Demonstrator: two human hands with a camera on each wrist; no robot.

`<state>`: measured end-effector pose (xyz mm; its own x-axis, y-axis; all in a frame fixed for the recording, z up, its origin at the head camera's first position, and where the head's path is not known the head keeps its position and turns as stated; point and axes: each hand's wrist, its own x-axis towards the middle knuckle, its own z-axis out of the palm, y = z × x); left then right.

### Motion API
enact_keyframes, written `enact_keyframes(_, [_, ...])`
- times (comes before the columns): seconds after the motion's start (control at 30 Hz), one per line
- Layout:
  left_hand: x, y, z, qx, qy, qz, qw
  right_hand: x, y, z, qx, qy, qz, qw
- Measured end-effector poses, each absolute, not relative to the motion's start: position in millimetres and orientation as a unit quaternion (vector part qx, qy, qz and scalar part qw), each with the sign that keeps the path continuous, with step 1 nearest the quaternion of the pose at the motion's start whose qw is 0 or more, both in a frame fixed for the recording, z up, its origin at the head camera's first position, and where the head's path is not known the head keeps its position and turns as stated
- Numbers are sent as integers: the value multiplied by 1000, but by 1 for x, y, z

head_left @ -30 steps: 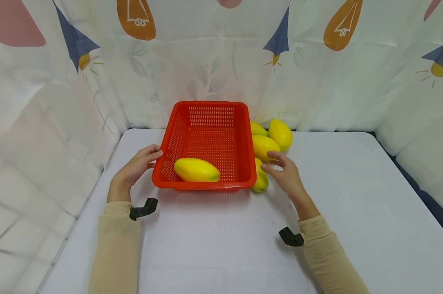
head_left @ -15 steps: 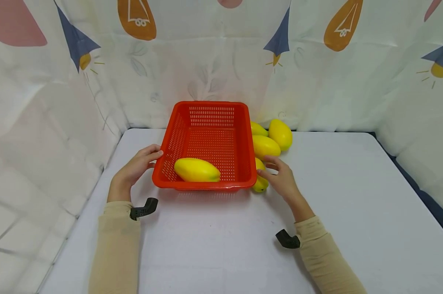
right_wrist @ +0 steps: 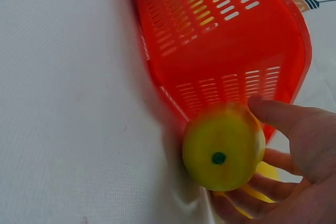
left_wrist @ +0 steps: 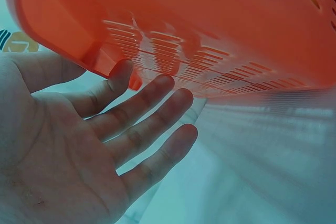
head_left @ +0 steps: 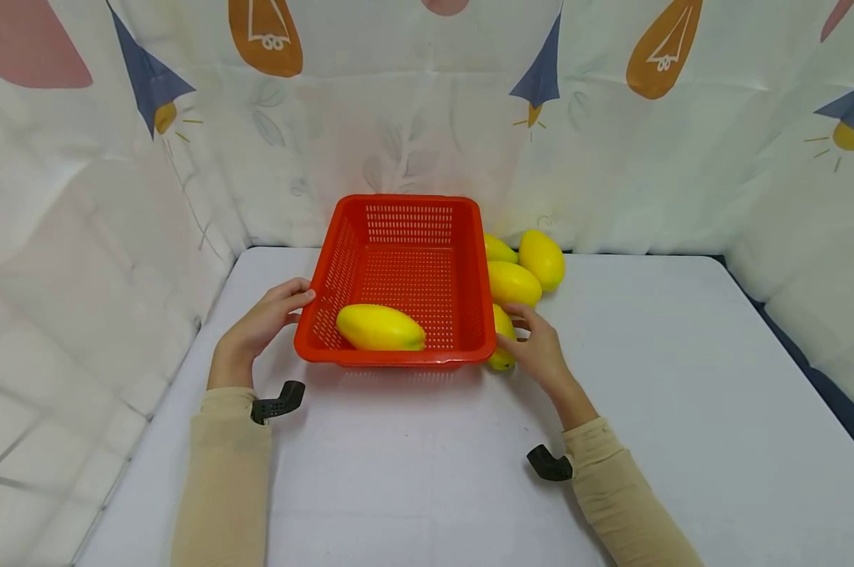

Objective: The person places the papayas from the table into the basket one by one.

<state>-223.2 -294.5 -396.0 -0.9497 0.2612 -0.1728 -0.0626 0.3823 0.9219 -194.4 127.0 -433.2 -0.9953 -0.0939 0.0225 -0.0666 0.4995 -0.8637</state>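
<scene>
A red plastic basket (head_left: 427, 268) with slotted walls stands at the table's back, a yellow mango (head_left: 380, 327) lying inside it at the near left. My left hand (head_left: 260, 323) holds the basket's left rim. In the left wrist view its thumb goes behind the rim, while the other fingers (left_wrist: 152, 121) reach out under it, nearly straight. My right hand (head_left: 542, 350) is around another mango (right_wrist: 218, 140), beside the basket's right wall. Its thumb lies along the fruit's top by the wall, and the other fingers are on the far side, partly hidden by the fruit.
Several more mangoes lie right of the basket, among them one (head_left: 514, 283) behind my right hand and one (head_left: 541, 260) farther back. A patterned cloth (head_left: 427, 118) hangs behind the white table (head_left: 413, 472). Each wrist carries a black camera mount (head_left: 278, 402).
My right hand has moved left and slightly down, from open beside the nearest mango to fingers around it. The left hand, the basket and the mango inside stay put.
</scene>
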Motion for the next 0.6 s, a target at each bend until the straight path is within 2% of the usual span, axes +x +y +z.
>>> enact_keyframes(0.6, [-224, -295, -397, 65, 818, 552, 144, -194, 127, -434, -37, 871, -489, 18])
